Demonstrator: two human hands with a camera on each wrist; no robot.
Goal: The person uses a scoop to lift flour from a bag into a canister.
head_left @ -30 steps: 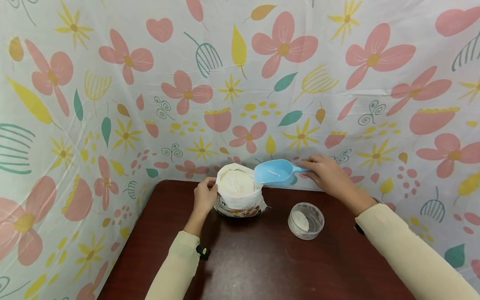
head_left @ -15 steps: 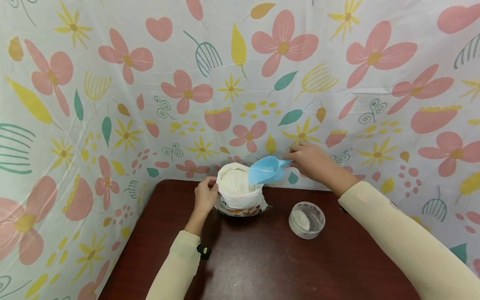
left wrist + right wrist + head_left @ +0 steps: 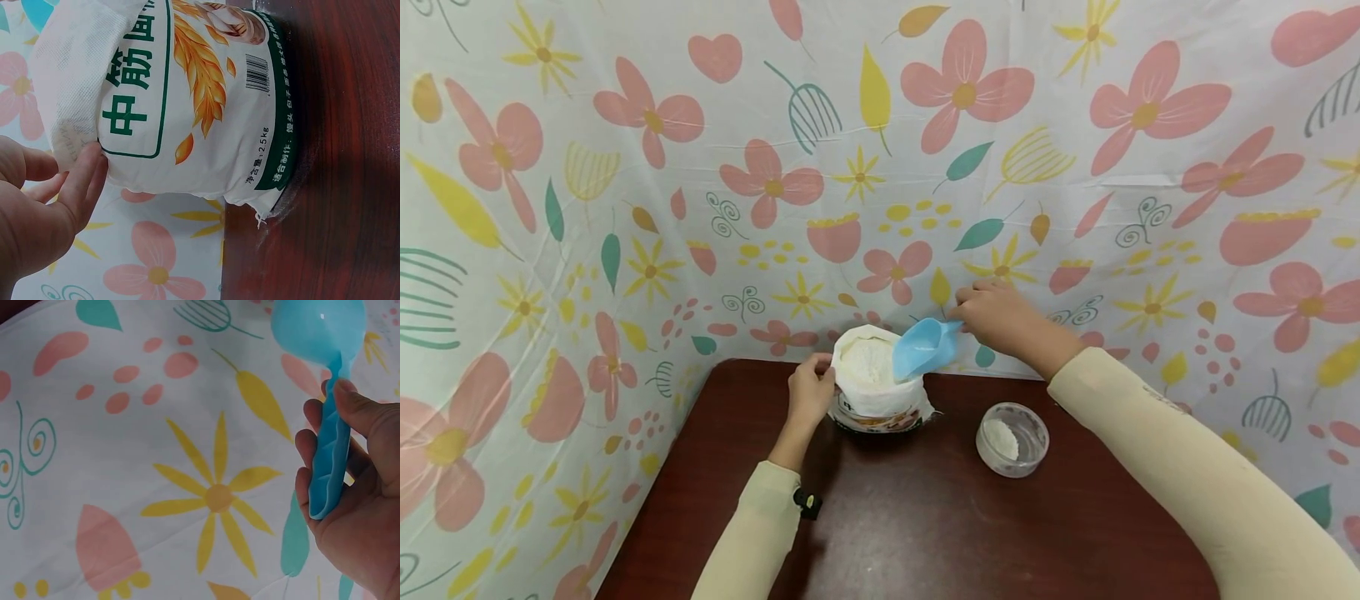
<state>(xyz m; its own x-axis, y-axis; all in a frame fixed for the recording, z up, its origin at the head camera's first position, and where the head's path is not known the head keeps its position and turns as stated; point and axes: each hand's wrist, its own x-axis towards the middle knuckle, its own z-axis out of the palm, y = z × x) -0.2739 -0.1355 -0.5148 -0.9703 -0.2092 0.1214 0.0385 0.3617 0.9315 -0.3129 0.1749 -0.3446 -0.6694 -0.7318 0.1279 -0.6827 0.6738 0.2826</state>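
Note:
A white bag of flour (image 3: 880, 404) stands upright on the table, its top rolled down and flour (image 3: 867, 363) showing inside. My left hand (image 3: 810, 390) pinches the bag's folded rim at its left side; the left wrist view shows thumb and fingers on the white cloth (image 3: 75, 81). In my right hand (image 3: 996, 312) is the handle of a light blue scoop (image 3: 923, 348). The scoop tilts down to the left, its front edge at the right side of the bag's mouth. In the right wrist view, fingers curl round the ridged handle (image 3: 331, 462).
A clear round bowl (image 3: 1033, 446) with a little white flour (image 3: 1002, 439) stands right of the bag. The dark red-brown table (image 3: 925, 533) ends at the back against a flower-print cloth (image 3: 895, 217), which also hangs along the left side.
My right hand has moved left and the scoop has tipped downward, its front edge now over the bag's mouth. My left hand keeps its hold on the rim.

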